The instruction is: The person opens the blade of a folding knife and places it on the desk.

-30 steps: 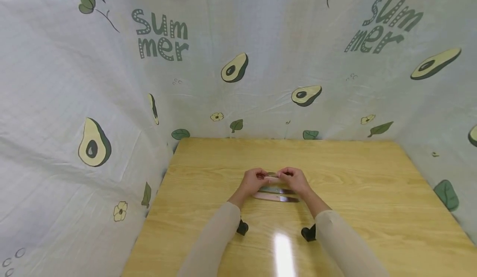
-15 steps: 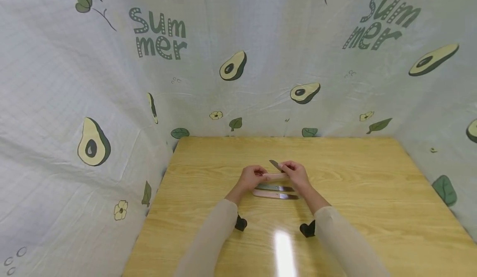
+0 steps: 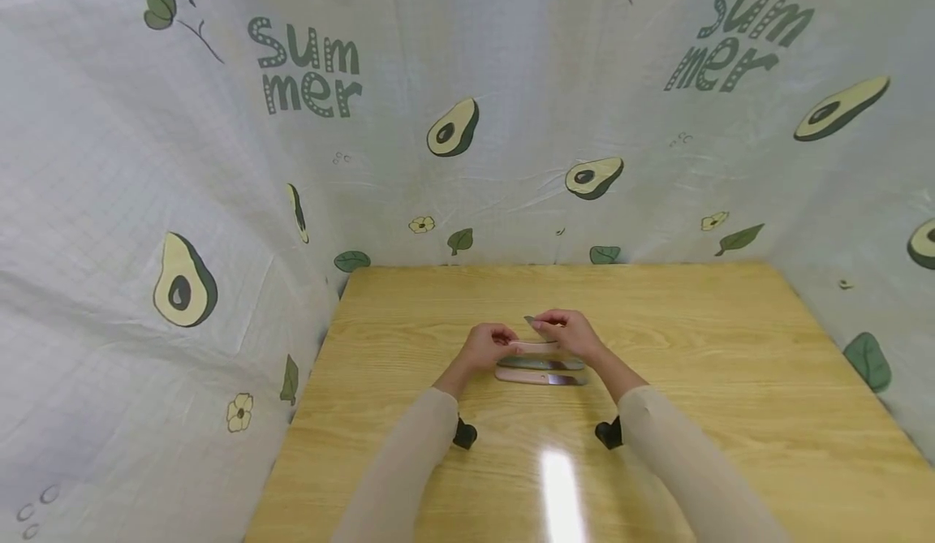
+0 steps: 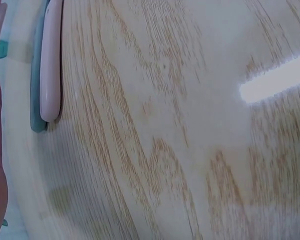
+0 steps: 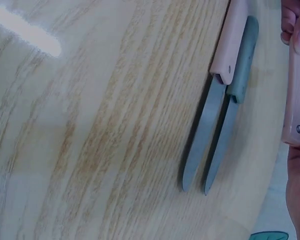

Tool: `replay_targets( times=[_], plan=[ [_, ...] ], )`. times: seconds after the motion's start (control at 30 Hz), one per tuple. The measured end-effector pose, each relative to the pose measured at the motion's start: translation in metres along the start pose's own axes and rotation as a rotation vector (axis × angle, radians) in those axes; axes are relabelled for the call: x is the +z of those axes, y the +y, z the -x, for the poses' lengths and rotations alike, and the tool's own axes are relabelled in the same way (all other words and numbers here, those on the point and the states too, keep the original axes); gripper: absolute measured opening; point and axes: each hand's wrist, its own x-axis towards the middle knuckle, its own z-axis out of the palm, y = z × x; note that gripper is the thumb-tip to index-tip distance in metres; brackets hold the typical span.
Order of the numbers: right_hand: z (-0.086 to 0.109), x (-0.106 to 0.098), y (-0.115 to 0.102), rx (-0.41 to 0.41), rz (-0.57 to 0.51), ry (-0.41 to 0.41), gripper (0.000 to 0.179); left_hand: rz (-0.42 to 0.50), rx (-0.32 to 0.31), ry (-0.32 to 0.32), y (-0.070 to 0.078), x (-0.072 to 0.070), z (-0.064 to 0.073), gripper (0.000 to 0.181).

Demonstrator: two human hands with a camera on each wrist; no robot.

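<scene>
My left hand [image 3: 484,348] grips the left end of a folding knife's pink handle [image 3: 535,347], held above the table. At its other end, my right hand [image 3: 573,333] pinches the knife's blade [image 3: 529,320], which stands partly swung out, its tip showing past the fingers. In the right wrist view the held handle [image 5: 296,95] shows a rivet close to my right fingers, while the blade is out of sight. Nearer to me lie two unfolded knives side by side, blades pointing right: one with a green handle [image 3: 520,362], one with a pink handle [image 3: 520,376].
The wooden table [image 3: 701,364] carries a bright light reflection [image 3: 561,494] near the front. Pale cloth with avocado prints [image 3: 467,202] hangs behind the table and along both sides. Dark wrist devices [image 3: 463,434] show beside the sleeves.
The blade has swung out of the held pink handle, pulled up by my right hand. Since half a second ago, that hand has shifted slightly left and covers more of the blade.
</scene>
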Motion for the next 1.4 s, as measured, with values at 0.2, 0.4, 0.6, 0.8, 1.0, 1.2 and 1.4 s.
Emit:
replay_targets(
  times=[0.2, 0.4, 0.6, 0.8, 1.0, 1.2, 1.4],
  plan=[
    [-0.001, -0.002, -0.002, -0.009, -0.005, 0.004, 0.029, -0.001, -0.015, 0.010, -0.001, 0.000, 0.000, 0.016],
    [0.000, -0.009, 0.000, -0.023, -0.028, 0.057, 0.034, 0.026, -0.030, 0.023, -0.001, 0.001, 0.001, 0.016],
    [-0.001, -0.015, 0.000, -0.009, -0.070, 0.105, 0.032, 0.075, -0.039, 0.047, -0.003, -0.001, 0.003, 0.016],
    [0.001, -0.024, 0.001, -0.017, -0.118, 0.094, 0.028, 0.103, -0.041, 0.068, -0.007, -0.005, 0.006, 0.020],
    [0.003, -0.031, 0.009, -0.013, -0.218, 0.086, 0.030, 0.117, -0.048, 0.095, -0.010, -0.009, 0.008, 0.021],
    [0.010, -0.033, 0.018, -0.041, -0.417, 0.082, 0.017, 0.155, -0.064, 0.121, -0.011, -0.011, 0.008, 0.021],
    [0.017, -0.034, 0.021, -0.046, -0.565, 0.082, 0.011, 0.185, -0.048, 0.156, -0.013, -0.011, 0.007, 0.019]
  ],
)
